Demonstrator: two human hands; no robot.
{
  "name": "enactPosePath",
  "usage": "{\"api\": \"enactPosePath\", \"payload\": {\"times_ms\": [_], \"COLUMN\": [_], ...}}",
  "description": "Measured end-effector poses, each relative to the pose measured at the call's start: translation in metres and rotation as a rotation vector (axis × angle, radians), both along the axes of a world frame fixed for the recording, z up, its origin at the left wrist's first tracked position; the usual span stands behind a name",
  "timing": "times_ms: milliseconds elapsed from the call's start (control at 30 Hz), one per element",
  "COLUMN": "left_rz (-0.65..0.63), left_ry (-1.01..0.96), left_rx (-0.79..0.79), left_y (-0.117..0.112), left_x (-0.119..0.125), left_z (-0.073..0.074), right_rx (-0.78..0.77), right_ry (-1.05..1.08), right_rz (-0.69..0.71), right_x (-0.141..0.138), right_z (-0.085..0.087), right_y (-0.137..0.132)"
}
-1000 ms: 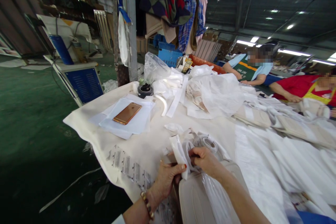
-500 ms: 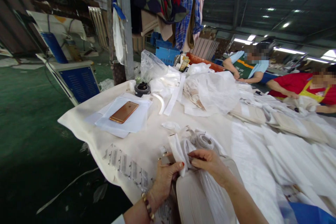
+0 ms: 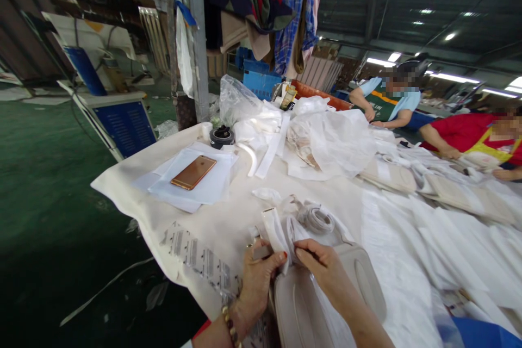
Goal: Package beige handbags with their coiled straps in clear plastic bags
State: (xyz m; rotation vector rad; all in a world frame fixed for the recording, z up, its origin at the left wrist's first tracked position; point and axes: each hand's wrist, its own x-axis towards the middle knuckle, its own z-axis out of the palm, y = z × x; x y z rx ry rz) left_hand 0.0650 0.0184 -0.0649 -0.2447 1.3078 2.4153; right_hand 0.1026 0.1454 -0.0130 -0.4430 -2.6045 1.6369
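At the near edge of the table lies a beige bag (image 3: 291, 307), with a second rounded beige panel (image 3: 367, 274) to its right. My left hand (image 3: 256, 280) is closed around the lower part of a white-wrapped strip (image 3: 273, 227), thumb pressing on its front. A beige piece shows behind the fingers. Beside it, my right hand (image 3: 324, 266) pinches thin white wrapping (image 3: 291, 228) between thumb and forefinger. A coiled pale strap (image 3: 320, 220) rests just beyond the right hand. The palms hide part of the bag's top.
A gold phone (image 3: 193, 172) lies on white sheets (image 3: 220, 187) at the left. Behind are a black tape roll (image 3: 222, 137) and clear plastic bags (image 3: 334, 138). Wrapped beige pieces (image 3: 391, 175) cover the right side, where two co-workers handle things. A metal post (image 3: 197, 43) stands beyond the table.
My right hand has shifted slightly down, still pinching the white wrapping. More of the right-hand beige panel shows. My left hand keeps its hold on the strip.
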Motion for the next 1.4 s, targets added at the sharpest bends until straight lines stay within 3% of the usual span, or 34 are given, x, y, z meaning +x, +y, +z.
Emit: {"api": "enactPosePath", "payload": {"times_ms": [200, 333, 633, 700, 833, 1000, 1100, 1167, 1233, 1300, 1400], "left_rz": [0.006, 0.002, -0.011, -0.029, 0.003, 0.110, 0.082, -0.002, -0.095, -0.122, -0.006], "left_ry": [0.067, 0.054, 0.027, 0.138, 0.546, 1.093, 1.241, 1.220, 1.082, 0.812, 0.301], "left_rx": [0.022, 0.007, -0.164, -0.308, -0.626, -0.877, -1.004, -0.968, -0.827, -0.602, -0.163], "left_y": [0.002, 0.000, -0.004, -0.008, -0.018, -0.020, -0.022, -0.026, -0.030, -0.031, -0.026], "left_x": [0.003, 0.005, 0.006, 0.007, 0.010, 0.015, 0.013, 0.009, 0.007, 0.006, 0.007], "left_z": [-0.006, -0.003, 0.004, 0.002, -0.007, -0.017, -0.017, -0.016, -0.015, -0.014, -0.013], "right_rx": [0.080, 0.077, 0.196, 0.222, 0.237, 0.251, 0.279, 0.323, 0.380, 0.417, 0.434], "right_ry": [0.089, 0.143, 0.208, 0.240, 0.298, 0.307, 0.264, 0.246, 0.240, 0.236, 0.240], "right_rz": [-0.047, -0.026, 0.035, 0.024, -0.032, -0.075, -0.047, -0.009, 0.027, 0.044, 0.054], "right_x": [0.001, 0.000, 0.001, 0.001, 0.003, 0.002, -0.002, -0.004, -0.005, -0.006, -0.006], "right_z": [-0.004, -0.008, -0.014, -0.017, -0.023, -0.027, -0.025, -0.024, -0.024, -0.025, -0.027], "right_y": [-0.009, -0.009, -0.007, -0.009, -0.016, -0.025, -0.029, -0.031, -0.031, -0.031, -0.030]}}
